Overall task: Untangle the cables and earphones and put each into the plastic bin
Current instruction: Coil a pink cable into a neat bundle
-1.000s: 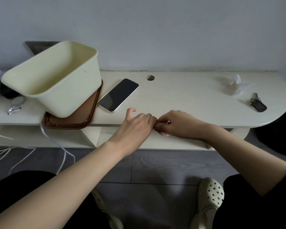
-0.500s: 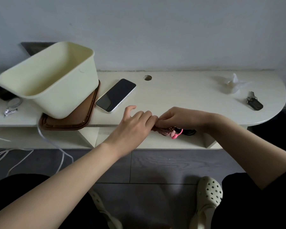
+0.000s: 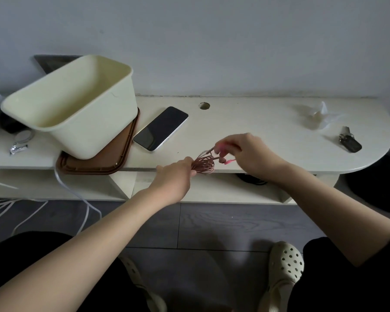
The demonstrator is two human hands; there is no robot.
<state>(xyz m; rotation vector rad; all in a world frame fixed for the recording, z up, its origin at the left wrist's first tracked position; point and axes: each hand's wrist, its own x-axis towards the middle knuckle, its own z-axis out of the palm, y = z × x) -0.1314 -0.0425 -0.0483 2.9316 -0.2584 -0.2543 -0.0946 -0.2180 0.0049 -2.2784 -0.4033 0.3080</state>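
Centre frame: your left hand point(image 3: 175, 176) pinches the earphones point(image 3: 204, 164) coil at the table point(image 3: 257, 122) edge; right hand point(image 3: 249, 154) pinches the pink ends. Risk: pulling hard could tighten loops into knots. The bin point(image 3: 95, 134) sits upper left.

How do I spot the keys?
Follow the long pale shelf to its rounded right end. Near the front edge, beside a crumpled clear wrapper, lie the keys: the only small dark thing there.
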